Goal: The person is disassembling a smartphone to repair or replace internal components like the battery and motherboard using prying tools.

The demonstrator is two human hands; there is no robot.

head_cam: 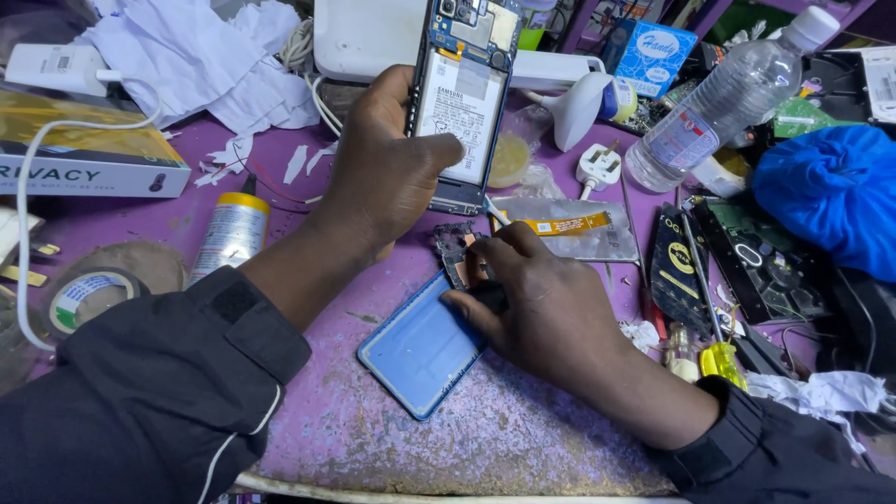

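Nearest you, your right hand (551, 313) pinches a small dark part against the smooth, rigid blue back cover (422, 345) on the worn purple bench (523, 439). Farther off, your left hand (397, 173) clasps the opened phone (464, 98) upright by its edges: light, stiff and likely fragile, with its circuitry bare.

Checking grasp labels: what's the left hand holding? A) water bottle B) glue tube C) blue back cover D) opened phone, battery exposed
D: the left hand grips the opened phone upright with its battery facing the camera; the blue back cover lies on the table under the right hand.
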